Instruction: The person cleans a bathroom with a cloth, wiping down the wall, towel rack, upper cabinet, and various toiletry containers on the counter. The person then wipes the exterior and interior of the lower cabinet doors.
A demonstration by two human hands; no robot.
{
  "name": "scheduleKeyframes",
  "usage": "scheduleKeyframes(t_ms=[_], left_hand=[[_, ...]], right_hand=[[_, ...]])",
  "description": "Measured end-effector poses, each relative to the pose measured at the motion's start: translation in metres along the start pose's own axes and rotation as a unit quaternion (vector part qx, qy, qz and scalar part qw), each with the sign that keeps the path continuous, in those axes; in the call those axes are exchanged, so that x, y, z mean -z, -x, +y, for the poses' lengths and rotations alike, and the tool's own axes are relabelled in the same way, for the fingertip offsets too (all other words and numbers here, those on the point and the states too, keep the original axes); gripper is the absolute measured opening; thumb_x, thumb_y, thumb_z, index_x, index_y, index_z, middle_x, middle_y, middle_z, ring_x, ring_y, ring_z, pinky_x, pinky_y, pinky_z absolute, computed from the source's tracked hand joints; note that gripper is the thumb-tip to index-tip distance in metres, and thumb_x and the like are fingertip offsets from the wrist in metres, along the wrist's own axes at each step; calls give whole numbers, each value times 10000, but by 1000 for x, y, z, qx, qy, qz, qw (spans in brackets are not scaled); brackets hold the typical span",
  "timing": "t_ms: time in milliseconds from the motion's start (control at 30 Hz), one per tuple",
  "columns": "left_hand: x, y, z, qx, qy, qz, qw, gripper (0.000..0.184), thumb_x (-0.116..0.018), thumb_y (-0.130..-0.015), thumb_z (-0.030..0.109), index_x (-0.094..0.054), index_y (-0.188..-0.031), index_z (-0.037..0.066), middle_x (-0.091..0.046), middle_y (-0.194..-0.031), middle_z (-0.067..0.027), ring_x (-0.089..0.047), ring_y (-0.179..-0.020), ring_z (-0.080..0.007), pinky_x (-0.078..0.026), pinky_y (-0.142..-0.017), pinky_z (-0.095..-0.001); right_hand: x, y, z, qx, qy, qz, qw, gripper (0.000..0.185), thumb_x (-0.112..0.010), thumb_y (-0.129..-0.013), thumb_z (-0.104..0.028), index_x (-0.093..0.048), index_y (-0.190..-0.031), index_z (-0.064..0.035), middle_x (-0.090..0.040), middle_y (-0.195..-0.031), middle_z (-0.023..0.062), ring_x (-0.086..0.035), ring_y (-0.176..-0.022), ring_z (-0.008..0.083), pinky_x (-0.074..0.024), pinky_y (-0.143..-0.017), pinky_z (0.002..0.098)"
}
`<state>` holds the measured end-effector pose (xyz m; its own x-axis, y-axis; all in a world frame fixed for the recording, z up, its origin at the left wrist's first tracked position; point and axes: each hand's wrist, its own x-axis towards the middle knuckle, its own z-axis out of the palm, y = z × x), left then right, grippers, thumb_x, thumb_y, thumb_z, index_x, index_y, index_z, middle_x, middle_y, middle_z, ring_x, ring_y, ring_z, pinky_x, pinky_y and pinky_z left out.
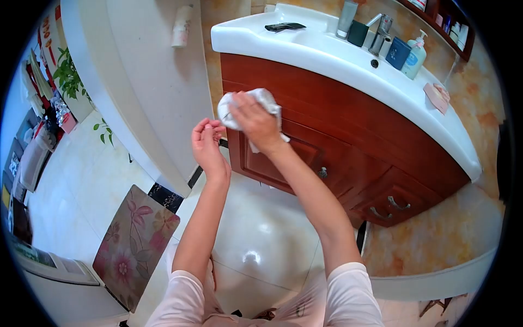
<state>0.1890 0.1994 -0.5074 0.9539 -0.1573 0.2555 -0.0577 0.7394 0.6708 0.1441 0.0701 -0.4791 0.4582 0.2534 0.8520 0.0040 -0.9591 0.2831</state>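
My right hand (254, 121) presses a crumpled white cloth (266, 98) against the upper left of the wooden vanity cabinet (305, 101). Its fingers lie over the cloth, and a loose corner hangs below the wrist. Just left of the cloth, my left hand (209, 143) is raised with the palm turned partly up. Its fingers are loosely bent, with nothing visible in them. Above the cabinet runs the white sink top (239, 39).
A black comb-like item (285, 26), a faucet (381, 34), a pump bottle (415, 56) and a pink item (437, 98) are on the sink top. A white door frame (117, 82) stands at left. A floral mat (136, 248) lies on the tiled floor.
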Motion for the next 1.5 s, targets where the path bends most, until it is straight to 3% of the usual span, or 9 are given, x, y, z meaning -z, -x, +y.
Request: scheduleKeyframes(t_ms=[267,367,500,667,1067,1267,1300,1367,1500], left_hand=[[48,6,-32,100,-55,23,993,173,-512,-987,90,-565,-1134,13,-652,-979,-82,-615,-841,-131,-463,-744,-233],[51,15,-28,118,-90,-1,989,177,-511,-983,83,-566,-1137,16,-659,-967,-75,-614,-828,-121,-461,-748,-227],[54,24,-43,131,-106,-25,985,157,-509,-983,86,-584,-1108,27,-663,-954,-57,-610,-815,-106,-445,-737,-217],[48,28,-66,138,-82,-14,987,138,-501,-978,51,-604,-1068,30,-655,-913,-37,-598,-787,-81,-445,-724,-213],[51,53,-78,249,-112,-68,960,144,-515,-972,56,-603,-1084,34,-668,-922,-47,-608,-790,-92,-474,-719,-215],[36,87,-68,211,-183,-193,941,239,-544,-1003,249,-563,-1155,66,-631,-1068,-17,-580,-950,-78,-472,-808,-266],[32,98,-61,297,-166,-214,916,330,-506,-1020,338,-523,-1224,80,-585,-1185,-8,-526,-1109,-97,-439,-941,-312],[10,109,-47,289,-3,-150,945,358,-479,-1029,337,-478,-1281,83,-538,-1265,-23,-475,-1213,-133,-376,-1041,-329],[7,82,-27,310,90,-127,938,356,-481,-1028,306,-454,-1308,88,-517,-1292,-39,-458,-1247,-149,-335,-1083,-334]], right_hand=[[-33,160,-30,73,-66,-188,977,342,-576,-815,-115,-606,-1151,-64,-514,-1408,97,-512,-1297,217,-477,-996,358],[11,173,-21,9,-58,-198,978,359,-584,-811,-103,-619,-1166,-71,-551,-1371,88,-531,-1274,226,-483,-986,363],[40,125,-9,-53,9,-86,995,361,-574,-820,-92,-628,-1176,-70,-583,-1329,89,-555,-1228,256,-481,-972,364],[5,91,-14,-27,-30,-78,996,354,-597,-799,-103,-637,-1150,-85,-593,-1310,94,-581,-1190,267,-491,-962,376],[47,179,-28,-208,60,-10,976,360,-621,-827,-21,-676,-1160,-147,-582,-1349,73,-526,-1251,254,-376,-1047,411],[63,145,-44,-295,-125,2,947,393,-624,-802,-9,-627,-1194,-37,-574,-1297,151,-528,-1202,341,-406,-1015,418],[63,139,-49,-312,-169,-24,934,425,-632,-802,-18,-600,-1225,-33,-552,-1320,159,-512,-1218,350,-401,-1023,422],[72,113,-64,-346,-257,-77,899,496,-647,-802,-37,-546,-1288,-23,-508,-1366,175,-481,-1249,368,-392,-1039,430],[142,78,-35,-243,-220,-143,934,559,-721,-754,-74,-561,-1288,-28,-482,-1425,160,-451,-1313,342,-366,-1095,418]])
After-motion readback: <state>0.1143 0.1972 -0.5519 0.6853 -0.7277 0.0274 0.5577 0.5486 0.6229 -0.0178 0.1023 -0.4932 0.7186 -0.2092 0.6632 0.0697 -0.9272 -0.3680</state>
